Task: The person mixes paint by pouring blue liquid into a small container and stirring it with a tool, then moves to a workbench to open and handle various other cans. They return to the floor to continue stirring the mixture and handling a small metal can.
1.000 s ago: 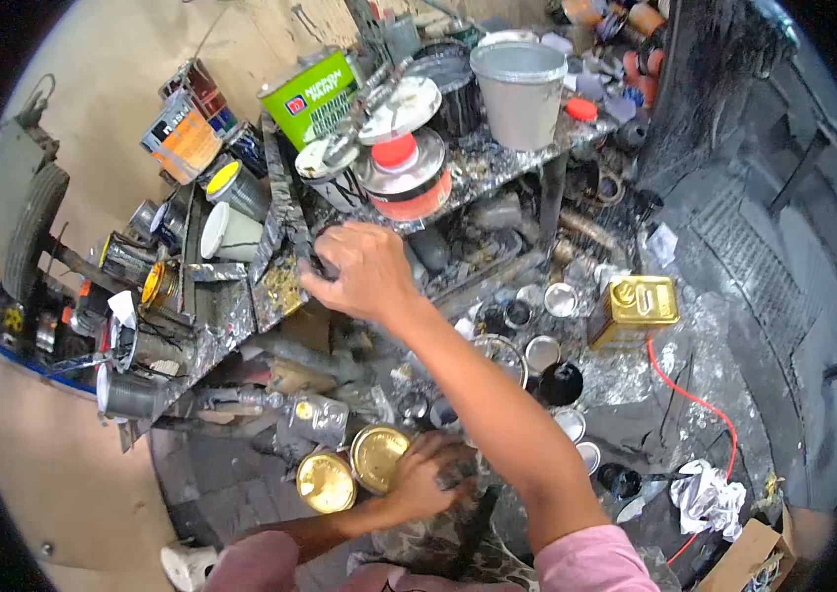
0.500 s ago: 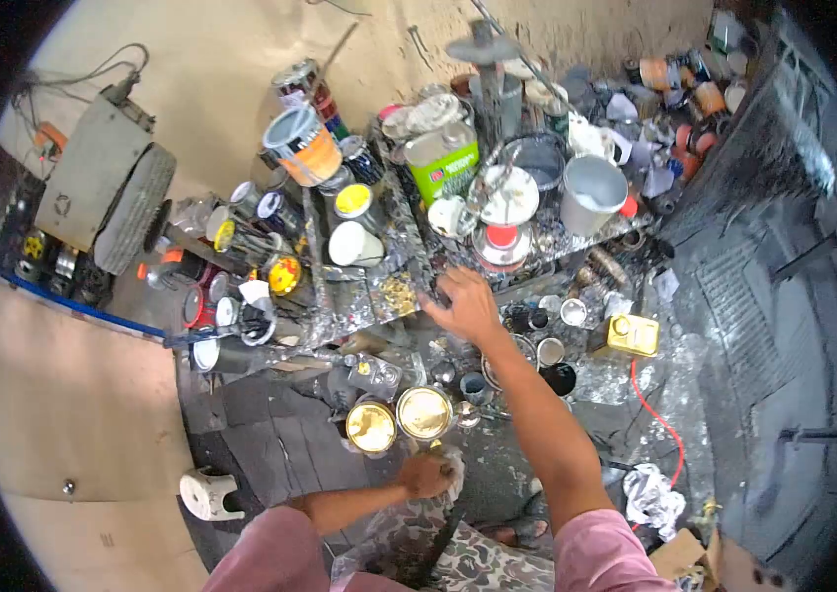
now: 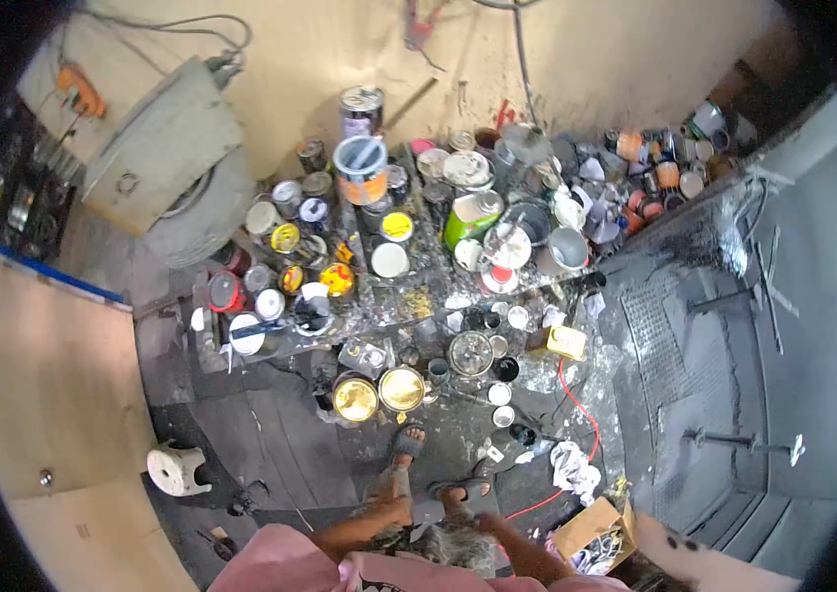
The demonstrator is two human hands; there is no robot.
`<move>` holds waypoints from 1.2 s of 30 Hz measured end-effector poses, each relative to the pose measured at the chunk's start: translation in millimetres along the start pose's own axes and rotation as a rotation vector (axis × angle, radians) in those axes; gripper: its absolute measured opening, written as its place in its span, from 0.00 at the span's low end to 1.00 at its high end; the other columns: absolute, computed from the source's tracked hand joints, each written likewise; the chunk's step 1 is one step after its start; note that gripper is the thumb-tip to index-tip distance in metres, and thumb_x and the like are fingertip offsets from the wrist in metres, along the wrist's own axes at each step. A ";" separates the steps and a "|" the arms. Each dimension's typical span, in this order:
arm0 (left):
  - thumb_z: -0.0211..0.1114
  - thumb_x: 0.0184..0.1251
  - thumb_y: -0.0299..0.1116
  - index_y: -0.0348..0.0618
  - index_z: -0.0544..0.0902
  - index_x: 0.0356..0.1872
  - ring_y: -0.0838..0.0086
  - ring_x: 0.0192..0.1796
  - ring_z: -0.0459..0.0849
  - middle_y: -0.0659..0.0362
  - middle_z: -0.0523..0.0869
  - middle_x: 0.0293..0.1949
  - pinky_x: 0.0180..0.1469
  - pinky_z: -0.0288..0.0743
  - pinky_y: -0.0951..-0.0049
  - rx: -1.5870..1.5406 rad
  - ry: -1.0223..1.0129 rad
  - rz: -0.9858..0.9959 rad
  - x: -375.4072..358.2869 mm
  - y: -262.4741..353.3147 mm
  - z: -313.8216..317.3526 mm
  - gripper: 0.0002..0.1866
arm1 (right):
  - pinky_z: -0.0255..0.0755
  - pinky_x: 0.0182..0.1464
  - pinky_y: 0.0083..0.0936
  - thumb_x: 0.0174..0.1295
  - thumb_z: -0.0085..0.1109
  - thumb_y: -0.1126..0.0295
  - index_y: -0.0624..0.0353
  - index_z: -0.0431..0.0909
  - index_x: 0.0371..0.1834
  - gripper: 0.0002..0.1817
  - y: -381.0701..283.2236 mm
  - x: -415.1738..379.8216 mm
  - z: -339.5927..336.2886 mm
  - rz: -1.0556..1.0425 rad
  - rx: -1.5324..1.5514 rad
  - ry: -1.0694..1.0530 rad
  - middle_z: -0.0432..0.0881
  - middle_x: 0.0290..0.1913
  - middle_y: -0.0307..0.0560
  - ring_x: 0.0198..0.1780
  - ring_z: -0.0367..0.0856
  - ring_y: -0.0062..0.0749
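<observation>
My left hand (image 3: 395,511) is low in the view, beside my left leg near the knee; its fingers are not clear. My right hand (image 3: 491,524) is near my other leg, blurred and dark, so I cannot make out its fingers or anything in them. Beyond my sandalled feet, two cans with shiny gold tops, a left one (image 3: 355,400) and a right one (image 3: 402,390), stand side by side on the floor. Right of them are a wide round can (image 3: 471,353), several small cups and a yellow rectangular can (image 3: 566,342).
A paint-spattered low bench (image 3: 399,304) carries many cans, a green can (image 3: 473,217) and a grey bucket (image 3: 568,249). A red hose (image 3: 584,414) crosses the floor by crumpled white paper (image 3: 573,468). A cardboard box (image 3: 586,528) and white stool (image 3: 177,470) flank me.
My right hand has drawn back from the bench edge to near my leg. My left hand has also come back. The view has risen, and my feet now show.
</observation>
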State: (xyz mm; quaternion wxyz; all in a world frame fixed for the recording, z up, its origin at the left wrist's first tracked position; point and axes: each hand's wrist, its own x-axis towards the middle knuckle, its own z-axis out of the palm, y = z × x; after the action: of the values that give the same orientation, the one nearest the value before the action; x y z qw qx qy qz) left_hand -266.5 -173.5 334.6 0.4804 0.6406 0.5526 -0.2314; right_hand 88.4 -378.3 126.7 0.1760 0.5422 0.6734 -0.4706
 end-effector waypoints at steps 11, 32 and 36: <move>0.71 0.58 0.55 0.42 0.79 0.65 0.41 0.70 0.70 0.42 0.72 0.70 0.67 0.70 0.42 0.079 -0.038 0.180 -16.8 -11.1 -33.1 0.37 | 0.77 0.41 0.43 0.68 0.57 0.53 0.59 0.85 0.42 0.20 -210.9 -27.4 -246.4 0.140 0.453 0.484 0.88 0.34 0.55 0.36 0.88 0.46; 0.71 0.56 0.50 0.46 0.81 0.62 0.48 0.64 0.81 0.49 0.83 0.63 0.65 0.74 0.46 0.280 0.028 0.230 -78.0 -40.3 -32.7 0.32 | 0.80 0.30 0.30 0.67 0.62 0.55 0.58 0.90 0.42 0.18 -155.9 -117.3 -75.5 0.519 0.719 0.117 0.89 0.29 0.45 0.26 0.86 0.29; 0.73 0.53 0.48 0.44 0.83 0.60 0.46 0.62 0.83 0.47 0.86 0.59 0.60 0.76 0.39 0.320 -0.009 0.330 -63.2 -59.8 -50.6 0.33 | 0.82 0.30 0.30 0.67 0.62 0.58 0.57 0.90 0.43 0.15 -169.0 -143.8 -110.4 0.438 0.709 0.207 0.89 0.30 0.45 0.27 0.86 0.27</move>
State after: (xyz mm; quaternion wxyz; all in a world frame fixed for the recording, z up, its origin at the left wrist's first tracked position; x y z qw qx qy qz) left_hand -351.8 -164.4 387.2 0.4064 0.7893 0.3943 -0.2375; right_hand 17.5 -363.2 363.7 0.0060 0.7438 0.3531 -0.5675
